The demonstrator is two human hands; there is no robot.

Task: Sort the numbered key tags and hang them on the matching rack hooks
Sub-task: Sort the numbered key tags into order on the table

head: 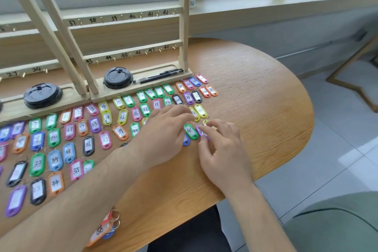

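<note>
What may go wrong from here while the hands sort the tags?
The left forearm lies low over the sorted rows; a sideways move may sweep tags such as the pink 37 out of order.
A bunch of tags sits at the edge of the table beside that forearm and may be knocked off.
The right hand pinches a purple tag among close neighbours; lifting it may drag the green tag.
</note>
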